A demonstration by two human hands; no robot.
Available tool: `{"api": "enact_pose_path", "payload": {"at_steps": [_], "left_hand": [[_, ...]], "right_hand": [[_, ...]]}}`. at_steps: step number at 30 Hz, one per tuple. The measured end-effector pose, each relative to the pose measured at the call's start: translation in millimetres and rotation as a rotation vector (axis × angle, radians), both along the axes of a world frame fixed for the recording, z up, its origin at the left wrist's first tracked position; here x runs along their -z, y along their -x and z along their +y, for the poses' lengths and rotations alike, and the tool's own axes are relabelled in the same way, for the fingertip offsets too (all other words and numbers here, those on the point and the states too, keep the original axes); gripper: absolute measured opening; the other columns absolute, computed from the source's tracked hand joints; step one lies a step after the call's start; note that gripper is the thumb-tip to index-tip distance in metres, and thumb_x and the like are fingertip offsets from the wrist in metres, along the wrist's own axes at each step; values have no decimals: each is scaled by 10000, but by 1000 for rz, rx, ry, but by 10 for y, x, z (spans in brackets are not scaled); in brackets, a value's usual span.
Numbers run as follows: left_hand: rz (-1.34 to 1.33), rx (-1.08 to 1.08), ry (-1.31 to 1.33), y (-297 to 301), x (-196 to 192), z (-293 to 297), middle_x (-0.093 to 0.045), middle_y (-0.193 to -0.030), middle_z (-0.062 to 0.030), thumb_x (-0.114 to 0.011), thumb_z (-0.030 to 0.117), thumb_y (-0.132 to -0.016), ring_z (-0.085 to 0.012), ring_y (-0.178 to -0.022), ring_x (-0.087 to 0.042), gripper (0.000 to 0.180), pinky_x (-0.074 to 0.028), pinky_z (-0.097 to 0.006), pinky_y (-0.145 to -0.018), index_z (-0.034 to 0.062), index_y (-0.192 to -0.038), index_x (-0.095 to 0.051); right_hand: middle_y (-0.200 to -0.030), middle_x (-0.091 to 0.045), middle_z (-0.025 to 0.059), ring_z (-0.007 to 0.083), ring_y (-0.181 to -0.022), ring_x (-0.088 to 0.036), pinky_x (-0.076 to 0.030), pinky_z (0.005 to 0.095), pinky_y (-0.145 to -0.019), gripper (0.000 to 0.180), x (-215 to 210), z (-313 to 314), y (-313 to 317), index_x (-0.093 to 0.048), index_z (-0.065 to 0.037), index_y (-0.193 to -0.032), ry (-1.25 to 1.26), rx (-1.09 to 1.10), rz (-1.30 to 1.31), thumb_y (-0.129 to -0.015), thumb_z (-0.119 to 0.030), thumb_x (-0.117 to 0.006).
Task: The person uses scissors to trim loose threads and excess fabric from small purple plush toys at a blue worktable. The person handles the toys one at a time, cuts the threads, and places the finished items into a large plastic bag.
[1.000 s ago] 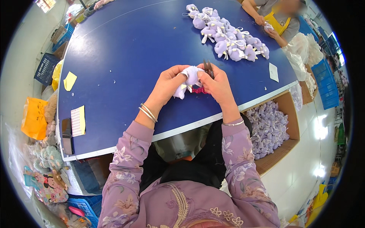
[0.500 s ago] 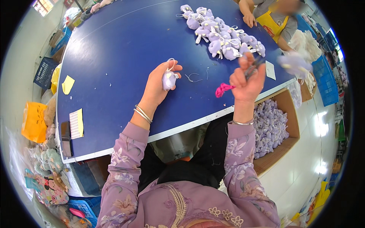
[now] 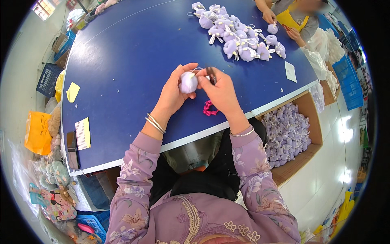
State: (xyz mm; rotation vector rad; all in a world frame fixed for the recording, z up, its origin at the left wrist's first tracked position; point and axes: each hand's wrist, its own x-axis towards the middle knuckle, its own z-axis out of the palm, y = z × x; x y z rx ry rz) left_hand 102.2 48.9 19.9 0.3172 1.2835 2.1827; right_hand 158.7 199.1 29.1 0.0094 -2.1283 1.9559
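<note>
My left hand [image 3: 174,90] is closed around a small lilac plush toy [image 3: 189,83] with a pale yellow patch and a thin white loop at its top. Over the table, my right hand [image 3: 222,90] meets the toy from the right, its thumb and forefinger pinched at the loop or tag. Also in the right hand are dark-bladed scissors [image 3: 211,75], their pink-wrapped handles [image 3: 210,108] hanging below the palm. Fingers hide part of the blades. Beyond my hands, several similar lilac toys [image 3: 240,34] lie heaped on the blue table [image 3: 134,53].
Below the table's right edge, an open cardboard box [image 3: 298,166] is full of lilac toys. Across the table, a co-worker's hand [image 3: 269,16] holds another toy. A white card [image 3: 290,71] lies right; a sticker sheet [image 3: 82,133] and a phone [image 3: 72,150] lie left.
My right hand has swung left with the scissors to meet the toy in my left hand. A blurred lilac toy at the right is gone; the co-worker's hands are now together near a toy.
</note>
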Motion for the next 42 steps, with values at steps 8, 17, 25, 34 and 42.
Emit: {"api": "enact_pose_path", "payload": {"at_steps": [8,17,25,34,42], "left_hand": [[379,-5,209,-109,-47,31,-600,-999,-73,-531,125,-948,-129,-797,-604,504,-481,-239,-573,39,-1425,-391],[174,-62,151,-44,-9,-16,-620,-899,-73,-525,143,-962,-103,-622,-583,334,-430,-209,-485,24,-1272,-489],[290,-120,269,-83,-62,10,-678,-845,-100,-576,211,-963,-100,-517,-563,390,-416,-218,-428,-11,-1259,-453],[314,-130,318,-95,-93,17,-684,-906,-124,-563,231,-962,-97,-555,-573,456,-414,-202,-479,-37,-1300,-415],[687,-181,488,322,127,561,-658,-1038,-70,-609,166,-924,-121,-845,-615,369,-498,-242,-665,21,-1251,-521]], "right_hand": [[-729,-565,8,13,-481,-394,-290,183,-417,137,29,202,22,-611,4,-1007,506,-47,-151,-918,-80,-549],[-750,-601,34,13,-459,-373,-276,193,-395,180,-1,213,-1,-593,26,-1052,517,-118,-165,-909,-53,-516],[-728,-598,30,20,-457,-376,-280,196,-398,158,36,260,22,-586,9,-1030,513,-110,-218,-900,-62,-532],[-721,-559,10,79,-401,-266,-219,265,-400,591,-231,1091,-224,-607,-35,-1182,1125,-413,551,-951,-553,-442],[-661,-536,37,79,-410,-307,-245,260,-393,213,-36,1002,56,-582,-24,-925,955,290,75,-966,-219,-508]]}}
